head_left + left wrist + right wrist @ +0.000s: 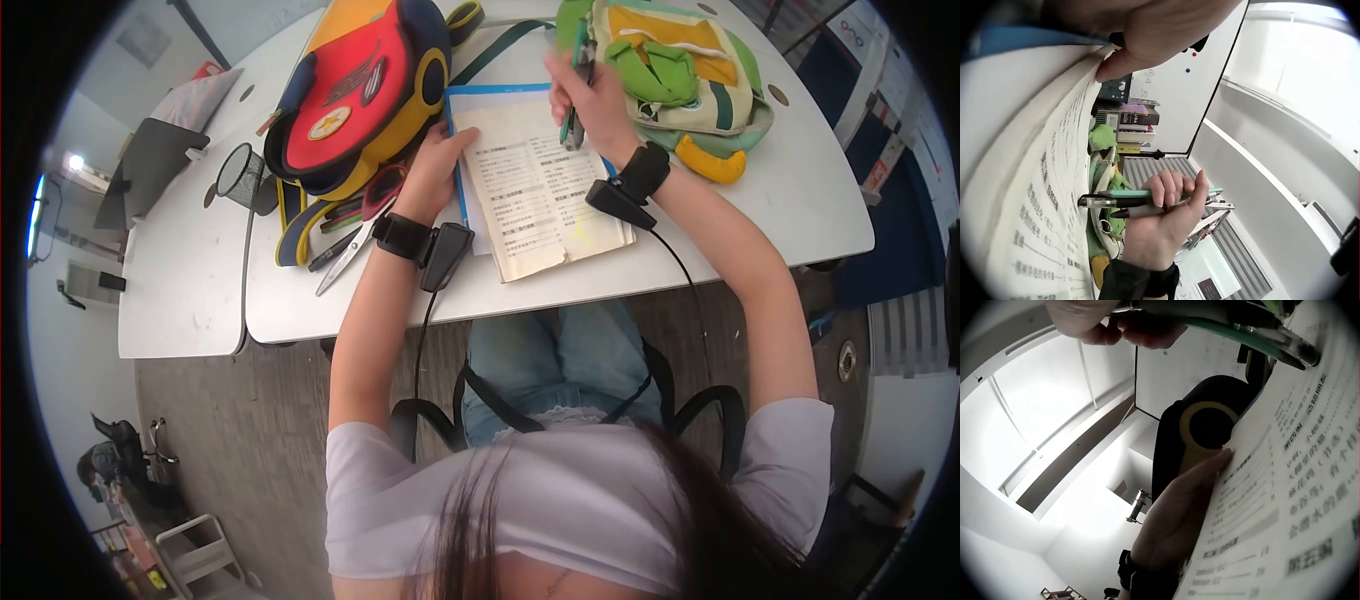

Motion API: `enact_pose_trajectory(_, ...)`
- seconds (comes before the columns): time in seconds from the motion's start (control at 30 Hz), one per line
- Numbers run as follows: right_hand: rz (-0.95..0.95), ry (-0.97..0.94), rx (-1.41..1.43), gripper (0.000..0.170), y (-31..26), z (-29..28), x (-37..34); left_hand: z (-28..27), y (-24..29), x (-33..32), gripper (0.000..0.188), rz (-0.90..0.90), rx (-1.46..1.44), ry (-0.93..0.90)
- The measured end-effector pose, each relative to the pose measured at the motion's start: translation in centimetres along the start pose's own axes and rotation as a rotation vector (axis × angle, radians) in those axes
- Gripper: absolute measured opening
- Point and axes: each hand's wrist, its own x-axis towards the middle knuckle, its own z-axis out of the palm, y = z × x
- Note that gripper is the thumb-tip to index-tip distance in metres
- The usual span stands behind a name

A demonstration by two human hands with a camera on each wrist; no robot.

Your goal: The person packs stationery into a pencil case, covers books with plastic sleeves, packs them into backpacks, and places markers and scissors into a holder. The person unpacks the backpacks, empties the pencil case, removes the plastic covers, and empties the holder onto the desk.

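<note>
An open booklet (545, 185) of yellowed, printed pages lies over a blue folder (515, 90) on the white table. My left hand (438, 170) grips the booklet's upper left edge, its thumb (1116, 65) on the page and its other fingers mostly hidden. Above the right-hand page, my right hand (592, 105) holds a bundle of pens (577, 95). In the left wrist view its fingers curl round a mint-green pen (1124, 194), a black one with a clear end and a greyish one. The pen tips (1307, 355) point down close over the print.
A red, blue and yellow backpack (360, 95) lies left of the booklet, a green and cream backpack (680, 65) right of it. Near my left forearm are scissors (345, 262), several pens (338, 235) and a mesh pen cup (243, 178). The table's front edge (560, 297) runs before my lap.
</note>
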Motion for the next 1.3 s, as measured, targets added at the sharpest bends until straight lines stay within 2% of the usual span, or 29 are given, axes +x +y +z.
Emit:
enact_pose_trajectory(0.07, 0.001, -0.096, -0.114, 0.028, 0.0, 0.4, -0.5, 0.1, 0.2, -0.1, 0.056, -0.011, 0.002, -0.007)
enact_pose_trajectory(0.27, 0.069, -0.162, -0.392, 0.033, 2.0, -1.4, -1.1, 0.1, 1.1, -0.7, 0.06, -0.034, -0.034, -0.15)
enact_pose_trajectory(0.3, 0.069, -0.162, -0.393, 0.033, 2.0, -1.8, -0.9, 0.4, 1.5, -1.1, 0.063, -0.013, 0.045, -0.163)
enact_pose_trajectory(0.37, 0.124, -0.11, -0.075, 0.033, 1.1, -2.3, -0.4, 0.5, 1.5, -1.2, 0.066, 0.008, 0.126, -0.176)
enact_pose_trajectory(0.5, 0.213, -0.029, -0.124, 0.032, -1.8, -5.0, 0.2, 0.4, 0.8, -1.1, 0.072, 0.024, 0.199, -0.072)
enact_pose_trajectory(0.57, 0.29, 0.012, -0.351, 0.032, -1.9, -5.8, -0.3, 0.5, 0.9, -1.1, 0.072, 0.041, 0.177, -0.059)
enact_pose_trajectory(0.63, 0.324, 0.043, -0.364, 0.029, -1.6, -6.2, -1.6, 0.7, 1.6, -1.3, 0.069, 0.056, 0.116, -0.158)
enact_pose_trajectory(0.7, 0.36, 0.067, -0.379, 0.028, -1.8, -6.7, -2.7, 1.2, 2.0, -1.6, 0.064, 0.099, 0.099, -0.154)
enact_pose_trajectory(0.8, 0.368, 0.088, -0.391, 0.035, -3.0, -6.8, -3.6, 1.7, 2.6, -2.2, 0.053, 0.197, 0.069, -0.145)
enact_pose_trajectory(0.87, 0.46, 0.113, -0.379, 0.051, -4.4, -6.1, -3.8, 2.1, 3.2, -2.6, 0.047, 0.256, 0.052, -0.14)
enact_pose_trajectory(0.93, 0.427, 0.082, -0.368, 0.052, -4.4, -5.3, -4.4, 2.7, 3.9, -3.3, 0.04, 0.368, -0.002, -0.103)
enact_pose_trajectory(0.97, 0.396, 0.051, -0.359, 0.053, -4.4, -4.9, -4.4, 3.0, 4.2, -3.5, 0.04, 0.37, 0.0, -0.104)
enact_pose_trajectory(1.0, 0.395, 0.051, -0.358, 0.053, -4.2, -4.4, -4.4, 3.4, 4.4, -3.8, 0.039, 0.47, -0.011, -0.09)
enact_pose_trajectory(1.03, 0.133, 0.059, -0.438, 0.048, -3.7, -4.0, -4.4, 3.6, 4.5, -4.0, 0.038, 0.57, -0.021, -0.077)
enact_pose_trajectory(1.07, -0.131, 0.067, -0.512, 0.044, -3.5, -3.8, -4.4, 3.7, 4.5, -4.0, 0.038, 0.572, -0.017, -0.078)
enact_pose_trajectory(1.13, -0.124, 0.072, -0.585, 0.042, -4.0, -3.7, -4.4, 3.6, 4.4, -4.1, 0.038, 0.726, 0.036, -0.045)
enact_pose_trajectory(1.17, -0.114, 0.075, -0.66, 0.04, -4.3, -3.6, -4.5, 3.5, 4.3, -4.1, 0.038, 0.727, 0.038, -0.044)
enact_pose_trajectory(1.23, -0.07, 0.075, -0.641, 0.039, -5.0, -3.1, -5.1, 3.4, 4.2, -4.1, 0.039, 0.776, 0.133, -0.008)
enact_pose_trajectory(1.3, -0.024, 0.071, -0.623, 0.038, -4.8, -3.3, -5.2, 3.5, 4.1, -4.2, 0.041, 0.747, 0.154, -0.026)
